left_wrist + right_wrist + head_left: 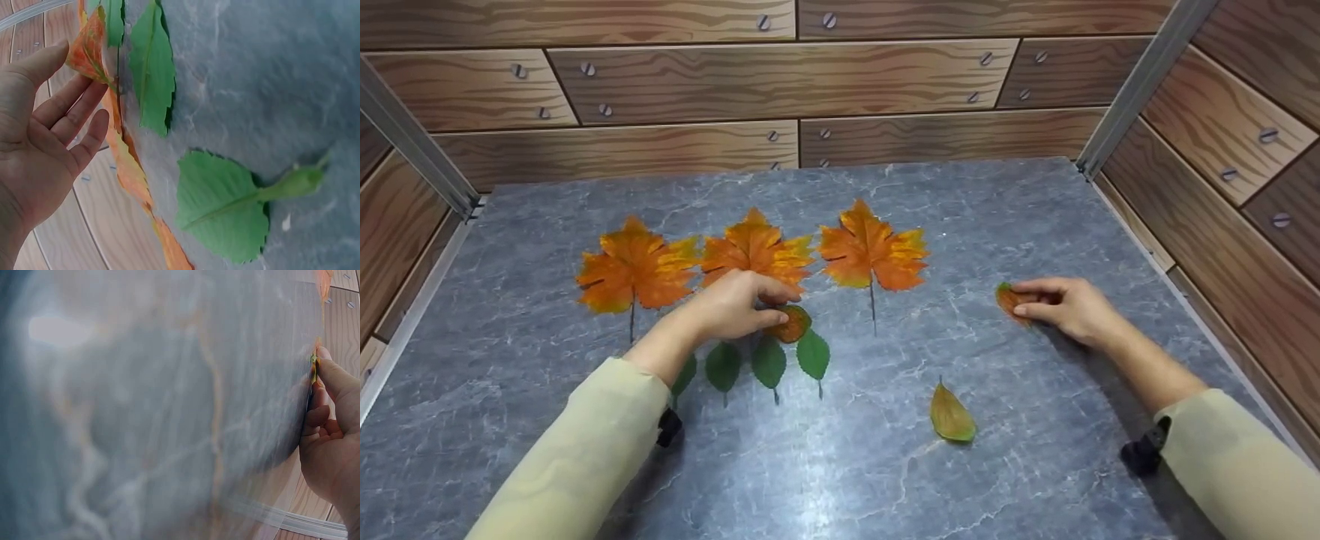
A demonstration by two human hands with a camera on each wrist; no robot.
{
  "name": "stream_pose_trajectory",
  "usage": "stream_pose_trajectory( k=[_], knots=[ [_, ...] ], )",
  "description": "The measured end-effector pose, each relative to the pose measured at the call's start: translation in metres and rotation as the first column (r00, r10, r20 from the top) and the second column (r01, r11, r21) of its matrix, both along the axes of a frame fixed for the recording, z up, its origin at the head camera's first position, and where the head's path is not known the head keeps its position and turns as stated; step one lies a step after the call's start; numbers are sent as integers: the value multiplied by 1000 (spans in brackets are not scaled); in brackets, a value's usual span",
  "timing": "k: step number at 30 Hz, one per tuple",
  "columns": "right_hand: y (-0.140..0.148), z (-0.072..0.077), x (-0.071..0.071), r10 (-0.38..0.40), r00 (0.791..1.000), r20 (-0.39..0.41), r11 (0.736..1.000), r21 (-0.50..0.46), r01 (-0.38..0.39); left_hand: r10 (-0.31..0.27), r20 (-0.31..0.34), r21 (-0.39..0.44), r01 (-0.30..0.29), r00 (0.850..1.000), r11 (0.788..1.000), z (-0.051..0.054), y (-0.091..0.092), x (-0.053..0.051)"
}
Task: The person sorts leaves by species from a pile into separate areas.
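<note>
In the head view my left hand (735, 304) pinches a small orange-brown leaf (793, 325) between thumb and fingers. It is above a row of several green leaves (813, 354), just in front of the middle orange maple leaf (754, 244), which it partly covers. The left wrist view shows that small leaf (89, 49) at the thumb and fingertips of the left hand (50, 118). On the right side of the table, my right hand (1069, 307) pinches a small orange leaf with a green edge (1009, 301). Only its thin edge shows in the right wrist view.
Two more orange maple leaves lie at the back, one at the left (634, 266) and one right of centre (871, 247). A yellow-green leaf (951, 414) lies towards the front. The grey marbled table (885, 480) is bordered by wood-patterned walls (780, 79).
</note>
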State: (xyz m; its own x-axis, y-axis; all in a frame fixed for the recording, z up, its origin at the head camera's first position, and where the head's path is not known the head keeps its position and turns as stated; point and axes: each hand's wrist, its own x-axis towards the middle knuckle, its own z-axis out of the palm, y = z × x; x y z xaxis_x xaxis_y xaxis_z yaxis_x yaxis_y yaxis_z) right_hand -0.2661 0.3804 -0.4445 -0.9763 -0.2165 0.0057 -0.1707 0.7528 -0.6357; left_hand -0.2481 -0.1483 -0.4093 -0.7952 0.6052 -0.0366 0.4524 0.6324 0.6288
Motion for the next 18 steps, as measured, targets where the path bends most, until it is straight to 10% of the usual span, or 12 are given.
stream_pose_trajectory(
  k=[18],
  knots=[
    [1, 0, 0, -1, 1000, -1, 1000, 19, 1, -27, -29, 28, 28, 999, 999, -2, 9, -1]
  ],
)
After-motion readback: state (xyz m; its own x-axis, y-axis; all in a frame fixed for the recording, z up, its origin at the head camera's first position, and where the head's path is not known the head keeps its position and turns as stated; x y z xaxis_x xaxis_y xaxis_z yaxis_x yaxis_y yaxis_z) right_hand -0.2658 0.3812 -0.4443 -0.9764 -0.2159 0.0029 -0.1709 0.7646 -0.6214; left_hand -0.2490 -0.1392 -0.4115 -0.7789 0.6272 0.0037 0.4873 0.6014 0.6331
